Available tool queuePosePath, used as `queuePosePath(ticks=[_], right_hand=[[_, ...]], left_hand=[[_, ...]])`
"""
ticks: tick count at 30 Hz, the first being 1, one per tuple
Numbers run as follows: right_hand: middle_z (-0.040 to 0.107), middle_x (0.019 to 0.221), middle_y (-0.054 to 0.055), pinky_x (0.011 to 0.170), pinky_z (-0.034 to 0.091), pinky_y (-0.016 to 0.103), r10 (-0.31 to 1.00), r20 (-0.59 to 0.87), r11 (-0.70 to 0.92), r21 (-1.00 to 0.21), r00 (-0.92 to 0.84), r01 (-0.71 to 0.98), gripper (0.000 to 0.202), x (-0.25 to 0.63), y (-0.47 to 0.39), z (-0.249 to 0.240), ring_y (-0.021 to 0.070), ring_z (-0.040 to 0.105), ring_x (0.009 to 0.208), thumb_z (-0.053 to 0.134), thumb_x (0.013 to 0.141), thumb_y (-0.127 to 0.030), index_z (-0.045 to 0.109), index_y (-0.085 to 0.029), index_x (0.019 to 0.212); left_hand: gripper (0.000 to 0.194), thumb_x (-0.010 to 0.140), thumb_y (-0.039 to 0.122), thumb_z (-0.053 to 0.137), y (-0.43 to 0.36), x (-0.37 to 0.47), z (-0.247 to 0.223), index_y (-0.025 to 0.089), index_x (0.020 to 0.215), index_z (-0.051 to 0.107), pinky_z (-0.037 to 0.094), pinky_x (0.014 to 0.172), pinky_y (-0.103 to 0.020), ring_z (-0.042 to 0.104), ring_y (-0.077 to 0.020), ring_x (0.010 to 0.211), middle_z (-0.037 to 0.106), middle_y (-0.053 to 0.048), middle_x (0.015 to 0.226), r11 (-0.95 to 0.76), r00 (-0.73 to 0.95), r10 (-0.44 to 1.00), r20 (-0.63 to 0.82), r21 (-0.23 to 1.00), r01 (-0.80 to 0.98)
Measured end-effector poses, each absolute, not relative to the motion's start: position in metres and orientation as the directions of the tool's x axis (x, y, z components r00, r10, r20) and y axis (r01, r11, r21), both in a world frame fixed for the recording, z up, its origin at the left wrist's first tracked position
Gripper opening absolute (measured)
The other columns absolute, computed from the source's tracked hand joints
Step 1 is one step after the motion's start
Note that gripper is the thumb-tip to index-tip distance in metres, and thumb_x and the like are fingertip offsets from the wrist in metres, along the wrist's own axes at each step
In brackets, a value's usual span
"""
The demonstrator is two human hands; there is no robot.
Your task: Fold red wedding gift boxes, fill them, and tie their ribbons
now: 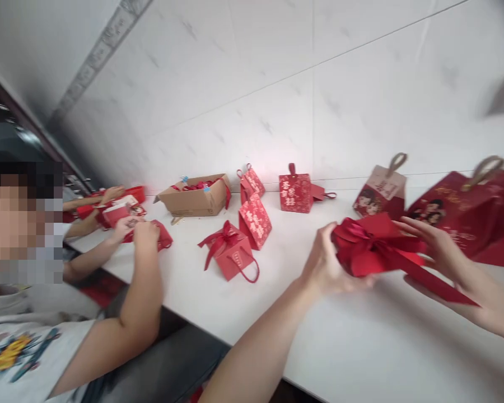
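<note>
A red gift box (363,252) with a dark red satin ribbon bow on top is held above the white table. My left hand (325,266) is closed around its left side and underside. At the box's right side is my right hand (441,252), fingers stretched out and apart; whether its fingertips touch the box I cannot tell. A long ribbon tail (443,285) hangs across the right palm and hides part of that hand. On the table to the left lies a smaller red gift bag (231,257) with a bow and a cord handle.
Red patterned boxes (255,221) and a tagged box (296,193) stand along the tiled wall. An open cardboard carton (195,201) holds red items. Large red gift bags (449,212) stand at right. At left, a co-worker's hands (145,229) handle a red bag; another person's hands show beyond.
</note>
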State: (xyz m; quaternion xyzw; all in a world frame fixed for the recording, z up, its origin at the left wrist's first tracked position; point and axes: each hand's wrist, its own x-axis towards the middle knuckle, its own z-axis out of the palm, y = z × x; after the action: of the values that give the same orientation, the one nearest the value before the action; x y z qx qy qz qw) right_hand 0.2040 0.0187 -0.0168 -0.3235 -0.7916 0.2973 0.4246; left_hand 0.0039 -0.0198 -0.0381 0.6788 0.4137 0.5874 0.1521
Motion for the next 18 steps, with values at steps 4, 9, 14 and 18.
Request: queuePosePath(ticks=[4,9,14,18], right_hand=[[0.040,0.139,0.011,0.095,0.046,0.051,0.825,0.363,0.463,-0.874,-0.434,0.148,0.039,0.201,0.005,0.003,0.0333,0.040,0.128,0.049,0.081,-0.062,0.046,-0.029,0.101],[0.052,0.123,0.009,0.097,0.043,0.053,0.857,0.278,0.341,-0.937,-0.435,0.073,0.048,0.201,0.012,0.007,0.0310,0.048,0.117,0.042,0.083,-0.066,0.049,-0.020,0.070],[0.053,0.120,0.008,0.089,0.048,0.047,0.850,0.251,0.324,-0.942,-0.463,0.084,0.046,0.198,0.008,0.015,0.0269,0.054,0.106,0.048,0.083,-0.059,0.050,-0.018,0.063],[0.054,0.117,0.008,0.086,0.050,0.043,0.808,0.316,0.423,-0.899,-0.497,0.117,0.027,0.198,0.007,0.017,0.0250,0.053,0.110,0.065,0.075,-0.036,0.048,-0.019,0.064]], left_hand=[[0.092,0.059,0.033,0.075,-0.016,0.000,-0.036,0.017,0.130,0.020,0.047,0.095,-0.048,0.053,-0.0316,0.113,0.043,-0.020,0.127,-0.563,-0.059,0.757,0.651,0.695,0.447],[0.087,0.059,0.025,0.072,-0.017,-0.003,-0.033,0.018,0.130,0.021,0.047,0.094,-0.046,0.049,-0.0301,0.115,0.040,-0.019,0.127,-0.576,-0.003,0.743,0.669,0.642,0.505],[0.089,0.060,0.023,0.073,-0.016,-0.004,-0.031,0.020,0.131,0.020,0.046,0.094,-0.046,0.047,-0.0299,0.118,0.038,-0.018,0.131,-0.562,0.025,0.770,0.638,0.657,0.502],[0.086,0.062,0.024,0.072,-0.017,-0.003,-0.028,0.021,0.131,0.021,0.045,0.096,-0.046,0.046,-0.0291,0.119,0.037,-0.017,0.132,-0.542,-0.004,0.791,0.612,0.703,0.461]])
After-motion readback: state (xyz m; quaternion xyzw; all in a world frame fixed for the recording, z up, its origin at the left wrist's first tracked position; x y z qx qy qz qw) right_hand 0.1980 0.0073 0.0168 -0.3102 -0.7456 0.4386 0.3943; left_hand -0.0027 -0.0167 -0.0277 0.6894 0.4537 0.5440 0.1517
